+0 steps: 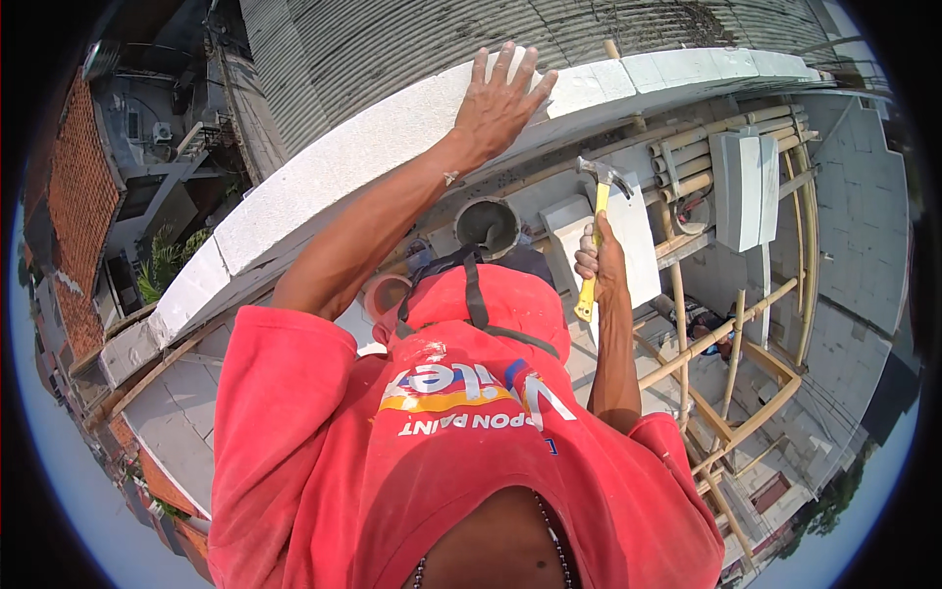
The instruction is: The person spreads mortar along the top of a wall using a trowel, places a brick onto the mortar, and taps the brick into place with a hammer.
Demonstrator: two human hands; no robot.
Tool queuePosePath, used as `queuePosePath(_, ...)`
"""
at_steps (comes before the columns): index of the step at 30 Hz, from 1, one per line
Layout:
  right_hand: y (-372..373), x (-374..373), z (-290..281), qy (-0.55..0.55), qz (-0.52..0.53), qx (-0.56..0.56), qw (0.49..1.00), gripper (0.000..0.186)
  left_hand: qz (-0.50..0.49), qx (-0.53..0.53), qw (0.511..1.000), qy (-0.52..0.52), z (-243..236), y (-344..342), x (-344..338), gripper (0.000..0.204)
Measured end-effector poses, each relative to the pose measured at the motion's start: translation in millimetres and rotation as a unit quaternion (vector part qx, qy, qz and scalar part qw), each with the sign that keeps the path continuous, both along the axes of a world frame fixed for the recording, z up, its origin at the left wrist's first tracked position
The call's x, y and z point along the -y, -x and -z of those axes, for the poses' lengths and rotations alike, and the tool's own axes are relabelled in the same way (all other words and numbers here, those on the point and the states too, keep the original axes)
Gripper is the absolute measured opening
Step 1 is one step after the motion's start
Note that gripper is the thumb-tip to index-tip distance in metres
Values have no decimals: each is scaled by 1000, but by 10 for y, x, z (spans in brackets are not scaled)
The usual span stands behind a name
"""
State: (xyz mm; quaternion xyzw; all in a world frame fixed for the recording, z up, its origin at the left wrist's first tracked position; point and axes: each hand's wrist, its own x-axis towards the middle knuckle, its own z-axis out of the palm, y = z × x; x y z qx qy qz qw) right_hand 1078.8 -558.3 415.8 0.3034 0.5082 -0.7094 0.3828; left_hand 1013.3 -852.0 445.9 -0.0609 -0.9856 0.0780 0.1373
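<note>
My left hand (496, 116) lies with spread fingers on the top of a wall of white blocks (334, 169), palm down and holding nothing. In my right hand (606, 260) is a claw hammer (601, 187), gripped by its yellow handle with the metal head pointing up and away from me. The hammer is held over pale blocks (633, 240), apart from the wall. Close to my body, between my two arms, stands a round bucket (488, 228) with grey, wet-looking stuff in it.
Bamboo poles (679, 358) form scaffolding on the right, with a drop below. White blocks (741, 191) rest on the poles at far right. Beyond the wall slopes a corrugated roof (392, 59). Tiled roofs (80, 216) lie far below on the left.
</note>
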Motion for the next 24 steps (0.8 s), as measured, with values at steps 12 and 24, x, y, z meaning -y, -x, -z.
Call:
queuePosePath(12,-217,-725,262,85,68,-50,993,45,-107,-36,992,-53,-61,-834,323,61)
queuePosePath(24,324,1630,-1770,-70,-252,-555,790,42,-559,-501,296,-590,196,-3638,931,67)
